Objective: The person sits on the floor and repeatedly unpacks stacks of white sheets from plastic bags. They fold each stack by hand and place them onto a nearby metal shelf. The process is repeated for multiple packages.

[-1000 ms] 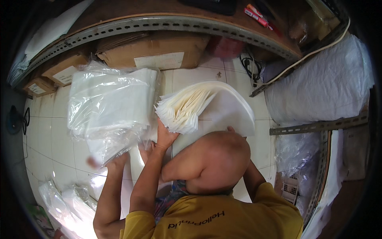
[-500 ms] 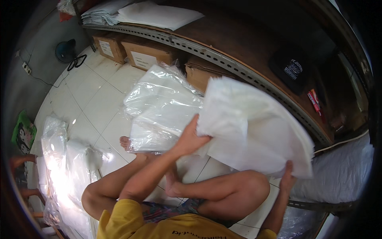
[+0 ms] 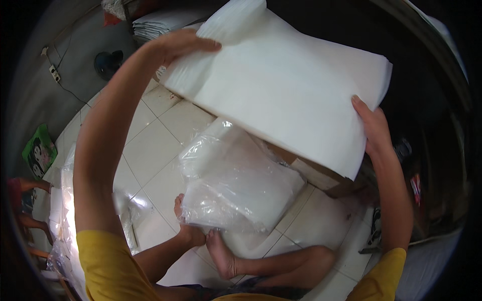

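Some white sheeting (image 3: 281,90) spans between our left hand (image 3: 182,44) and right hand (image 3: 375,125), both grasping it. Below, we see a plastic-wrapped bundle (image 3: 241,180) on the tiled floor (image 3: 150,168).

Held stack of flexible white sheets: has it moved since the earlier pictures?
Yes: the stack of white sheets, first over the pale floor tiles, has moved forward and now partly hides the brown cardboard box.
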Motion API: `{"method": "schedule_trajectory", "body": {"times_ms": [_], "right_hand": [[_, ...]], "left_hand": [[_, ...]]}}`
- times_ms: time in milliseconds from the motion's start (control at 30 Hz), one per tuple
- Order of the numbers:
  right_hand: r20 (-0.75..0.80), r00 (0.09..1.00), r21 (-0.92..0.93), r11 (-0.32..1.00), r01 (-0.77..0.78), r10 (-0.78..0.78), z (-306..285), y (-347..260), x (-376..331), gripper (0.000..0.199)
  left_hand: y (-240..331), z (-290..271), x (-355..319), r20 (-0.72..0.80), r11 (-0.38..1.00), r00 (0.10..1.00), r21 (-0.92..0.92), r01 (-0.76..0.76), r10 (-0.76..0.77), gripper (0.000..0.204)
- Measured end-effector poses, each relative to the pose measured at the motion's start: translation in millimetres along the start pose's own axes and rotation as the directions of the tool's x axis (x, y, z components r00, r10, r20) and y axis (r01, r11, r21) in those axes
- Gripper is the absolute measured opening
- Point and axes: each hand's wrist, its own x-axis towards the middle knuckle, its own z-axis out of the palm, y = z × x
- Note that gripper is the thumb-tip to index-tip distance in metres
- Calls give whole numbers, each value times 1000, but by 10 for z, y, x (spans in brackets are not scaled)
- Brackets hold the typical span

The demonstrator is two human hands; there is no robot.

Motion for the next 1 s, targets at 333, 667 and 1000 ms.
{"method": "schedule_trajectory", "body": {"times_ms": [333,667,1000], "right_hand": [[76,996,26,998,-49,47,896,381,1959,51],[36,989,-28,990,-140,141,1189,538,2663,50],[187,967,-212,968,-135,176,1274,765,2641,48]], "left_hand": [[-544,-1269,2401,85,751,946,588,-301,312,60],[-394,-1295,3335,127,582,987,797,-161,99,56],[-1102,-856,3406,-183,713,980,697,75,75,78]]}}
